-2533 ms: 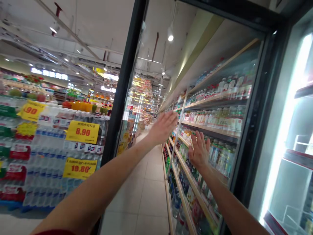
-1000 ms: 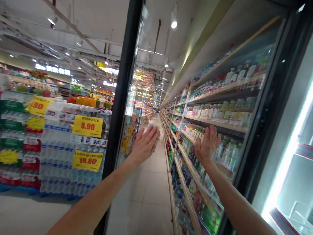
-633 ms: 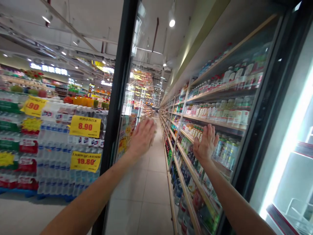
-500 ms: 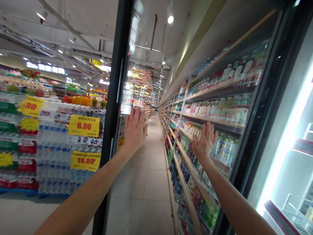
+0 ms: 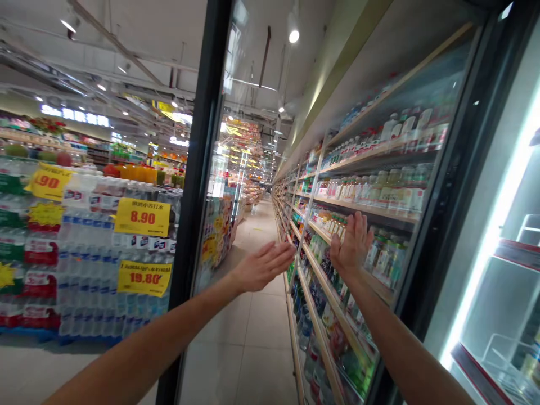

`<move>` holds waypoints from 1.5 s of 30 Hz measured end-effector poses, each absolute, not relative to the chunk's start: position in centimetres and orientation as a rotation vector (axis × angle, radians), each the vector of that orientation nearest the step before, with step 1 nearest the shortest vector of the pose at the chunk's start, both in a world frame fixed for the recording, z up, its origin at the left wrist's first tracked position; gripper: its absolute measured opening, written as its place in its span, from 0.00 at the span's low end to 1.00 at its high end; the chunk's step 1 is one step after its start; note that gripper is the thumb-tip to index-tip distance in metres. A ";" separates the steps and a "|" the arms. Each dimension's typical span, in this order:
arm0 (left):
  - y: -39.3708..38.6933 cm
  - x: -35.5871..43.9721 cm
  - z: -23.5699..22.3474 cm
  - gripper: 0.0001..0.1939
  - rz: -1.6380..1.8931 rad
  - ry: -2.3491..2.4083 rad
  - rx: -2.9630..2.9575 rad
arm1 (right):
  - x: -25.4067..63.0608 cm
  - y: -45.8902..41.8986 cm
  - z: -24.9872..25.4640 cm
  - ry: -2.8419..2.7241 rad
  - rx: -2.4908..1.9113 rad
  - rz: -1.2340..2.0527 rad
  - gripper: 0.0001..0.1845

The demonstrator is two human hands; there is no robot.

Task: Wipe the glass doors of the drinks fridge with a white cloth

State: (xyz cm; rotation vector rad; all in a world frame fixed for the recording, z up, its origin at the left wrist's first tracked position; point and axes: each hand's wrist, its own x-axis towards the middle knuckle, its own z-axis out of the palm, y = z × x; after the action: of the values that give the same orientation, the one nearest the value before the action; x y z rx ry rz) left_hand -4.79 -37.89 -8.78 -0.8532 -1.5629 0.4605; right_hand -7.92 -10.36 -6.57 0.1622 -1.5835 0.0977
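A glass door (image 5: pixel 236 360) with a black frame (image 5: pixel 198 169) stands upright in front of the person, filling the middle of the view. The left hand (image 5: pixel 265 267) lies flat at the pane, turned sideways, its grip open, fingers straight and close together, pointing right. The right hand (image 5: pixel 351 244) is raised at the pane to the right of the left one, its grip also open, fingers upward with the thumb apart. Whether either palm actually touches the glass cannot be told.

Beyond the hands, the pane shows a tiled aisle and wooden-edged shelves lined with drink bottles (image 5: pixel 388 188). To the left, outside the frame, shrink-wrapped water bottles (image 5: pixel 88 270) are stacked on a blue pallet (image 5: pixel 29 334), with yellow price signs reading 8.90 (image 5: pixel 142 217) and 19.80 (image 5: pixel 144 278). At the right edge, a bright light strip (image 5: pixel 489 242) runs beside a wire rack (image 5: pixel 498 349).
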 end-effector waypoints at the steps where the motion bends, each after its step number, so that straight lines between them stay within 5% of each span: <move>1: -38.1 -4.8 -8.3 0.26 0.444 -1.568 -0.835 | -7.9 -10.4 -6.6 -1.583 0.162 0.095 0.34; 6: -40.3 -5.0 -4.8 0.24 -0.107 -1.487 -0.271 | -7.8 -10.4 -6.6 -1.569 0.177 0.095 0.34; 12: -39.7 -5.0 -6.5 0.23 0.310 -1.520 -0.736 | -8.0 -10.3 -6.6 -1.574 0.171 0.095 0.33; 17: -39.1 -5.5 -4.5 0.24 0.020 -1.504 -0.360 | -8.0 -10.4 -6.7 -1.569 0.167 0.096 0.33; 23: -33.2 -5.6 -5.0 0.24 0.556 -1.540 -1.008 | -8.0 -10.3 -6.7 -1.562 0.189 0.113 0.32; 28: -31.2 -5.7 -0.5 0.24 0.212 -1.640 -0.591 | -8.2 -10.0 -6.7 -1.551 0.182 0.124 0.31; 34: -31.4 -6.0 -0.3 0.23 0.517 -1.529 -1.006 | -8.1 -9.9 -6.6 -1.547 0.188 0.109 0.30; 39: -31.9 -6.1 1.1 0.25 0.120 -1.594 -0.580 | -7.9 -10.2 -6.6 -1.558 0.182 0.137 0.30; 45: -29.8 -6.1 -2.1 0.23 0.587 -1.532 -1.139 | -8.1 -9.6 -6.6 -1.543 0.244 0.170 0.28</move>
State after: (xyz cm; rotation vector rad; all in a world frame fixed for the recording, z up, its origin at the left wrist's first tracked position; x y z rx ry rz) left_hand -6.08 -29.85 -2.09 -1.1388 -1.5318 0.5865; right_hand -8.05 -9.63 -6.61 0.2439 -1.5427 0.1700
